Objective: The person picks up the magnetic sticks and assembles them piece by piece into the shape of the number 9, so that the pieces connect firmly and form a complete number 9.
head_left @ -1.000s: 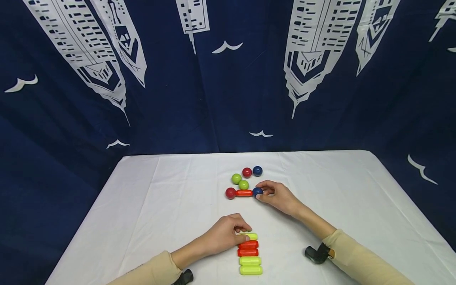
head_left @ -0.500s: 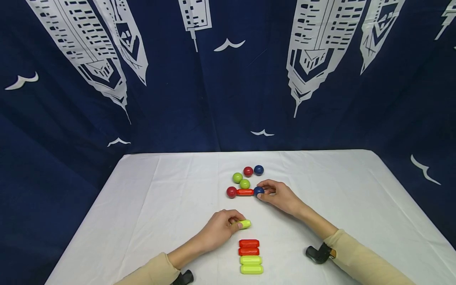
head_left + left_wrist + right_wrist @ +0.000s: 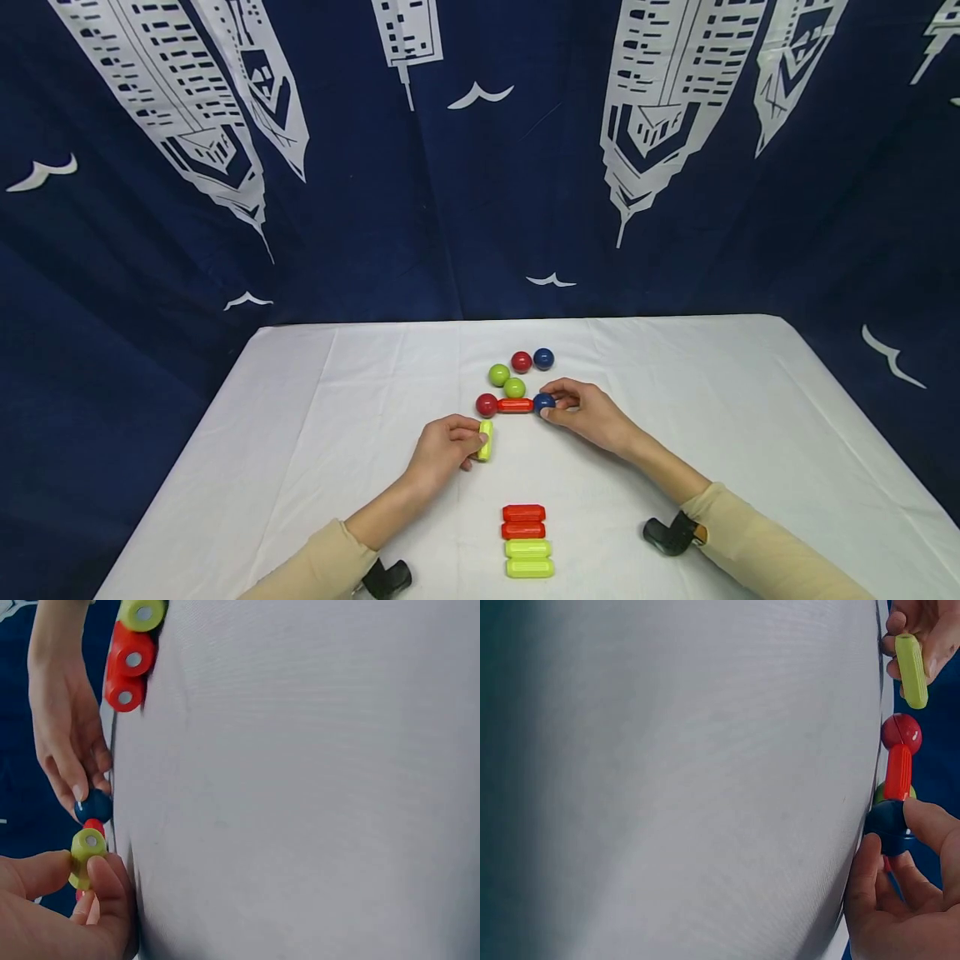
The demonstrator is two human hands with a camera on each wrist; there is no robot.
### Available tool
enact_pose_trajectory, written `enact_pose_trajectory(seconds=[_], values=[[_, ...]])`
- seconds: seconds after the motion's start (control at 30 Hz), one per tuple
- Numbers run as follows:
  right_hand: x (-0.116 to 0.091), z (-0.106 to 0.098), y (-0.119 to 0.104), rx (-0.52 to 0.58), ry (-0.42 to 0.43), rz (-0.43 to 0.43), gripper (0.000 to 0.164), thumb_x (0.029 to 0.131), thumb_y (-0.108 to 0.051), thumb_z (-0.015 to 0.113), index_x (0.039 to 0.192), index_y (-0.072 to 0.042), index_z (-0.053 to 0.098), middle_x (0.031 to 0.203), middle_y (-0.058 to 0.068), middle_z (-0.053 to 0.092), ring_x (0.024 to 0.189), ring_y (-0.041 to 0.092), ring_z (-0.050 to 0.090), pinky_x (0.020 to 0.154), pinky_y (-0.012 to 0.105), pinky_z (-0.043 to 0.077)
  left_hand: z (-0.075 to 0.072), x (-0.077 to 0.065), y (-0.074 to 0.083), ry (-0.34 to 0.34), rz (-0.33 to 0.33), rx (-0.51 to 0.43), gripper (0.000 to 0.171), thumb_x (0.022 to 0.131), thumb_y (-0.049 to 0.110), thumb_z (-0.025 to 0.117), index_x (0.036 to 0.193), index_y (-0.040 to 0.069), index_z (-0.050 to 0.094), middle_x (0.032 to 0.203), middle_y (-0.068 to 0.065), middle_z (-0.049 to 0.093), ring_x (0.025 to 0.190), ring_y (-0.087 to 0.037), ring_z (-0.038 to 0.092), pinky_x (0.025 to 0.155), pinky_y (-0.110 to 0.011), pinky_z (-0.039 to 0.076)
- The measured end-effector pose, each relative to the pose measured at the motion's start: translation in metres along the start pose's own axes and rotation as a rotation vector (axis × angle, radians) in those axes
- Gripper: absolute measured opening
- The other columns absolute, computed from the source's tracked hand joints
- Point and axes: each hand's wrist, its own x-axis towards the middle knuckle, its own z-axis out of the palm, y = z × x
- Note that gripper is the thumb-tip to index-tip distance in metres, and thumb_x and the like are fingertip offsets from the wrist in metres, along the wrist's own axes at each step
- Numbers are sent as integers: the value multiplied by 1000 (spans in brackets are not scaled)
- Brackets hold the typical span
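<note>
My left hand (image 3: 442, 450) pinches a yellow-green magnetic rod (image 3: 485, 441) between thumb and fingers. The rod points away from me, its far end close to a red ball (image 3: 487, 406); in the right wrist view a small gap shows between rod (image 3: 911, 671) and red ball (image 3: 901, 733). A red rod (image 3: 515, 406) joins that ball to a dark blue ball (image 3: 543, 403). My right hand (image 3: 592, 417) grips the blue ball with thumb and fingers. Metal discs show in the rod ends in the left wrist view, as on the held rod (image 3: 91, 841).
Two green balls (image 3: 514, 387), a second red ball (image 3: 521, 362) and a second blue ball (image 3: 543, 358) lie behind the joined piece. Nearer me, two red rods (image 3: 523, 513) and two yellow-green rods (image 3: 529, 568) lie in a column on the white cloth (image 3: 337, 433).
My left hand has lifted the yellow-green rod off the column, carried it forward and left, and turned it from sideways to lengthwise. The right hand stays on the blue ball.
</note>
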Motion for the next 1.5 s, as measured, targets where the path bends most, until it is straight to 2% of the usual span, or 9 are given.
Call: enact_pose_trajectory(seconds=[0.07,0.23,0.43,0.73,0.9,1.07,1.2,1.37,1.5], values=[[0,0,0,1,1,0,33,91,-16,72,121,-5,64,105,3,65,89,18,57,80,30,50,0,6,-6,10,-25,-23,21,91,3,66,107,-9,61,80,-8,69,60,-11,55,55,-21,48],[0,-1,0,4,-1,-1,34,91,-16,72,121,-4,64,104,3,65,89,18,57,79,29,50,0,15,-7,14,-49,-88,23,92,3,65,108,-11,59,74,-8,66,55,-11,54,54,-22,48],[0,-1,-1,1,0,4,34,91,-17,71,122,-5,64,105,3,65,89,19,57,80,29,50,0,18,-5,6,-61,-145,24,92,2,63,109,-14,57,71,-6,65,53,-10,55,54,-21,48],[1,-2,0,9,7,-3,34,91,-16,71,122,-4,64,103,3,65,89,19,57,78,28,49,-2,13,1,13,-54,-90,21,91,2,65,107,-12,59,74,-8,66,59,-11,58,57,-23,51],[1,-2,1,15,2,-2,34,91,-16,71,122,-4,64,103,3,65,88,19,56,78,27,50,-5,16,0,36,-37,-53,19,91,1,64,106,-11,60,78,-12,67,62,-13,59,58,-24,51],[2,0,1,19,2,3,34,91,-16,71,122,-4,64,104,3,64,88,19,57,79,27,50,-9,27,1,94,54,129,16,90,6,67,102,-4,65,80,-8,64,65,-14,57,58,-24,48],[2,0,1,22,5,9,34,91,-16,71,122,-5,64,105,3,65,89,19,57,80,28,50,-15,43,1,139,144,265,15,90,10,69,102,0,68,83,-3,63,71,-14,56,64,-26,47],[1,0,1,23,1,7,34,91,-17,71,122,-5,64,105,3,65,89,19,56,79,28,50,-23,65,0,139,213,286,18,90,7,70,106,0,68,90,-4,65,82,-17,60,73,-29,49],[1,0,0,17,2,3,34,91,-17,72,122,-5,64,104,3,65,89,19,56,79,28,50,-27,81,2,88,254,261,24,88,3,71,111,0,67,104,-10,67,92,-20,63,76,-30,52]])
